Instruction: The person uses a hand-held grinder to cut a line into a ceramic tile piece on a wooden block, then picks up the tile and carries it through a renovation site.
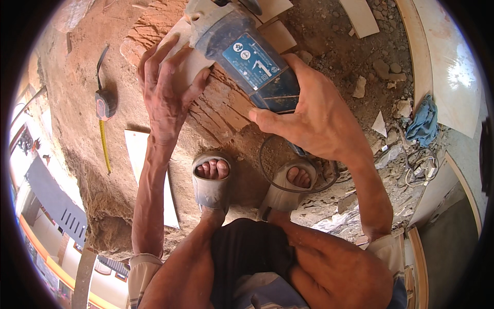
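Note:
My right hand [319, 110] is wrapped round the rear of a dusty blue corded power tool [252, 64] with a grey head. The tool's working end is cut off by the top edge, so its exact kind is unclear. With fingers spread over it and the thumb at its near side, my left hand [167, 87] holds a pale tile piece [186, 61] down. Under the tile lies a reddish block [221, 105], scored with many grooves. The tool's head is close to the tile, right of my left fingers; whether they touch is hidden.
A tape measure [105, 104] lies left, its yellow blade out. White tile offcuts [360, 18] lie beyond the tool, and a long shard [135, 152] beside my left forearm. A black cord [262, 165] loops near my sandalled feet. Right are a blue cloth [423, 121] and rubble.

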Motion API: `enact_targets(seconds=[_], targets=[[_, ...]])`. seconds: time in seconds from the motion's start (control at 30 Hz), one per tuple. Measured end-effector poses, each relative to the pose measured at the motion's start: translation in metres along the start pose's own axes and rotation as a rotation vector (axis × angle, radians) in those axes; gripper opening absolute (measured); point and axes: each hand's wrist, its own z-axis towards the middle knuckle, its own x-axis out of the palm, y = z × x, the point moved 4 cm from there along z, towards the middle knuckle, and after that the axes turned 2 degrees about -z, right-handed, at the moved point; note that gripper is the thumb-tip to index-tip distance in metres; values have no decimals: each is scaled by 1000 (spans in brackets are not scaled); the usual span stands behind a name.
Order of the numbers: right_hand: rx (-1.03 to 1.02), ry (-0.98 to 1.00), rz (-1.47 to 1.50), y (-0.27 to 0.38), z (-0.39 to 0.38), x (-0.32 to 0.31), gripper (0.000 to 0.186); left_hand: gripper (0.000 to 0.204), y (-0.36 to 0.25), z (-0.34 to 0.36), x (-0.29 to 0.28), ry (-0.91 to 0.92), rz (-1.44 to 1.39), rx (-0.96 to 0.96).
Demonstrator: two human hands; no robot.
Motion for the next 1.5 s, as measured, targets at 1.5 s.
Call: enact_targets(seconds=[1.5], targets=[[0, -14, -42, -9, -7, 1, 64, 57, -2, 4, -1, 1, 30, 18]])
